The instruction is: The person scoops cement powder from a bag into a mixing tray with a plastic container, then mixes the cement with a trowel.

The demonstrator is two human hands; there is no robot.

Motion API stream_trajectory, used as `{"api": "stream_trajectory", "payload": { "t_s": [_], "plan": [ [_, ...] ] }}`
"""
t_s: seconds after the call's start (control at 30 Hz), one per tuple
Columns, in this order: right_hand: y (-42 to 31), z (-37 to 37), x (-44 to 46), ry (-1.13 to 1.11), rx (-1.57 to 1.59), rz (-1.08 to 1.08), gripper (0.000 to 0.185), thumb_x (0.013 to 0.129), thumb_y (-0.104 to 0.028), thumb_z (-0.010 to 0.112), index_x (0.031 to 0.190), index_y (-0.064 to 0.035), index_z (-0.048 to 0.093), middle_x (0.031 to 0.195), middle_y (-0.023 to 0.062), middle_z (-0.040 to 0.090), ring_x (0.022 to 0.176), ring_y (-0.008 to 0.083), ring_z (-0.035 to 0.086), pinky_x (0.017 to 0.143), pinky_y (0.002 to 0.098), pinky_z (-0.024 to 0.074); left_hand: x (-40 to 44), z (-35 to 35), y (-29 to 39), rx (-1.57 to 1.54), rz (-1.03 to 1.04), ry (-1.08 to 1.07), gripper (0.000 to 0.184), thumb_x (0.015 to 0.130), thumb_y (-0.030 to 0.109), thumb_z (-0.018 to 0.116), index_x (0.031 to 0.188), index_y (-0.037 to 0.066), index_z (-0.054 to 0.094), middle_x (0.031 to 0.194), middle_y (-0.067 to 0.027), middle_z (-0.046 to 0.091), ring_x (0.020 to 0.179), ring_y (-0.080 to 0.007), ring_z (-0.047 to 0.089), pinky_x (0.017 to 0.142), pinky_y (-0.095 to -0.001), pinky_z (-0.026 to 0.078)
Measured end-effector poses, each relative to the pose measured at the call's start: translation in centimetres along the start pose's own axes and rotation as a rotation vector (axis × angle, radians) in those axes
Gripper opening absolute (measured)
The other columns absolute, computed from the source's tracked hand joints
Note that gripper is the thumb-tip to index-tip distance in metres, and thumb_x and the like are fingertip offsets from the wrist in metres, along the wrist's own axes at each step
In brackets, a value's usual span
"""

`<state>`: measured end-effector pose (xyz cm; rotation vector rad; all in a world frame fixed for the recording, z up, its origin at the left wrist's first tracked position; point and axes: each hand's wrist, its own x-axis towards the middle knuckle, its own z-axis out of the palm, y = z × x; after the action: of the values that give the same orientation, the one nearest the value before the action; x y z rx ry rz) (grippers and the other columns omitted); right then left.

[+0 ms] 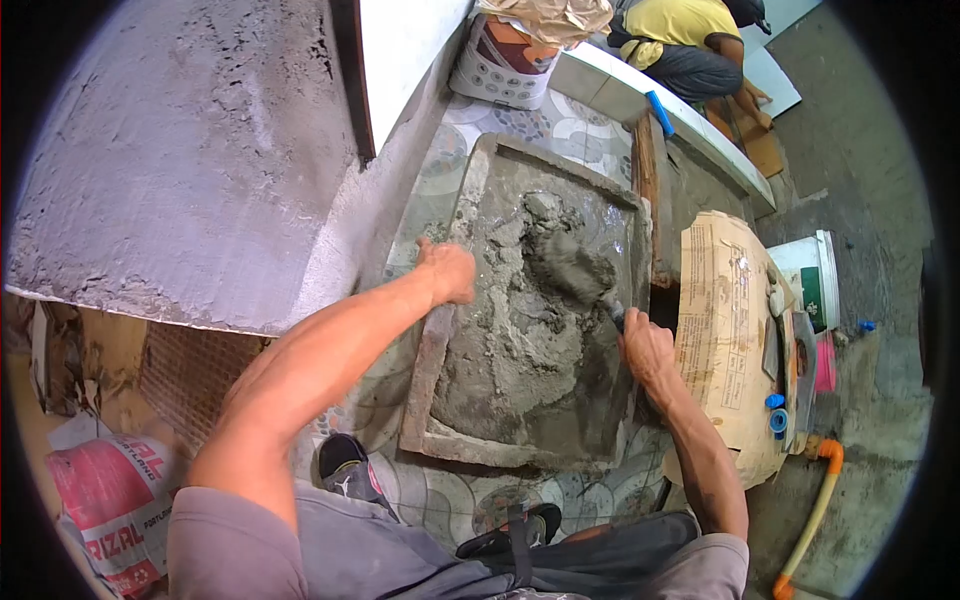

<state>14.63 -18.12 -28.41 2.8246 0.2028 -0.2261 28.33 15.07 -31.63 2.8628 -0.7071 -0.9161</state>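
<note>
A shallow rectangular mixing tray (430,365) lies on the patterned tile floor, with wet grey mortar (535,340) heaped and spread inside. My right hand (648,345) is closed round the handle of a trowel (612,305) at the tray's right side. The trowel's blade is blurred and coated, and hard to tell from the mortar around it. At the left rim rests my left hand (449,272), its fingers curled over the edge.
A bag-topped bucket (505,60) stands beyond the tray. Right are a cardboard sheet (720,340), a white bucket (815,275) and an orange-ended pipe (815,515). A cement bag (110,510) lies lower left. A co-worker (690,45) crouches at upper right.
</note>
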Motion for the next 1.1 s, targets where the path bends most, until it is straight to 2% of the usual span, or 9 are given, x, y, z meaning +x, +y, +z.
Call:
{"api": "stream_trajectory", "payload": {
  "t_s": [0.2,0.4,0.47,0.53,0.67,0.8,0.83,0.93,1.1],
  "plan": [
    [-1.0,3.4,4.8,-0.14,0.06,0.091,0.019,0.087,-0.014,0.061,0.094,0.0034,0.058,0.086,0.0243,0.07,0.075,0.0371,0.071,0.063,0.0426,0.0572,-1.0,-2.0,0.9,0.152,-0.027,-0.084,0.042,0.077,0.019,0.066,0.116,0.006,0.07,0.121,-0.0161,0.067,0.116,-0.0319,0.063,0.108,-0.0686,0.028],
    [-4.9,-1.2,7.0,-0.537,0.919,0.484,0.033,0.08,-0.023,0.057,0.071,0.0055,0.07,0.078,0.026,0.07,0.076,0.0396,0.07,0.069,0.0439,0.053,-7.0,-6.4,6.5,0.336,0.116,-0.147,0.041,0.082,0.023,0.067,0.119,0.005,0.069,0.125,-0.0153,0.066,0.118,-0.0319,0.061,0.105,-0.0703,0.031],
    [-3.9,1.2,4.1,-0.374,0.619,0.145,0.041,0.082,-0.032,0.065,0.091,0.008,0.069,0.09,0.0288,0.07,0.085,0.0422,0.07,0.076,0.0469,0.0563,-9.4,-8.4,9.6,0.311,0.222,-0.095,0.04,0.081,0.023,0.068,0.116,0.005,0.07,0.124,-0.016,0.066,0.117,-0.0318,0.062,0.103,-0.07,0.034],
    [-2.2,2.3,2.1,-0.341,0.285,0.127,0.042,0.086,-0.033,0.062,0.104,0.0048,0.067,0.094,0.0221,0.072,0.089,0.0367,0.072,0.079,0.0449,0.0565,-12.4,-10.0,13.1,0.263,0.364,0.123,0.027,0.078,0.016,0.062,0.098,0.001,0.072,0.105,-0.0177,0.069,0.1,-0.0325,0.067,0.092,-0.0579,0.044],
    [-4.0,0.4,2.7,-0.46,0.634,0.349,0.035,0.091,-0.029,0.058,0.104,0.0033,0.064,0.094,0.0187,0.073,0.084,0.0321,0.07,0.077,0.0448,0.0549,-15.4,-10.3,19.8,-0.084,0.721,0.607,0.02,0.077,0.016,0.06,0.09,0.002,0.064,0.091,-0.0151,0.063,0.082,-0.0297,0.064,0.076,-0.0426,0.048],
    [-8.8,-3.8,3.5,-0.714,1.174,0.667,0.036,0.089,-0.033,0.06,0.085,0.0009,0.072,0.091,0.0178,0.072,0.07,0.0302,0.067,0.069,0.0451,0.052,-15.9,-8.7,23.1,-0.588,0.976,0.569,0.027,0.079,0.014,0.064,0.101,-0.001,0.063,0.088,-0.015,0.058,0.08,-0.0333,0.065,0.074,-0.0449,0.051],
    [-9.4,2.8,1.5,-0.526,1.149,0.48,0.027,0.093,-0.021,0.056,0.099,0.001,0.07,0.096,0.0203,0.072,0.077,0.0318,0.07,0.071,0.0449,0.0538,-15.6,-7.5,23.2,-0.654,1.011,0.541,0.028,0.078,0.014,0.064,0.102,-0.001,0.064,0.089,-0.0152,0.058,0.08,-0.0339,0.065,0.075,-0.0451,0.051],
    [-9.2,-0.3,-4.3,-0.483,0.606,0.411,0.027,0.086,-0.011,0.062,0.105,0.0073,0.055,0.083,0.0211,0.071,0.071,0.0323,0.071,0.06,0.0451,0.053,-14.7,-4.6,22.7,-0.758,1.082,0.462,0.032,0.078,0.01,0.066,0.108,-0.001,0.063,0.094,-0.0159,0.059,0.082,-0.0351,0.065,0.075,-0.0451,0.052],
    [-10.5,2.0,-3.3,-0.348,0.622,0.666,0.036,0.084,-0.017,0.064,0.109,0.0089,0.059,0.089,0.0257,0.07,0.087,0.0407,0.07,0.077,0.0484,0.0548,-15.5,-4.1,22.0,-0.656,1.178,0.367,0.039,0.079,0.008,0.067,0.115,-0.002,0.06,0.102,-0.0146,0.059,0.086,-0.0322,0.065,0.074,-0.0417,0.052]
  ]
}}
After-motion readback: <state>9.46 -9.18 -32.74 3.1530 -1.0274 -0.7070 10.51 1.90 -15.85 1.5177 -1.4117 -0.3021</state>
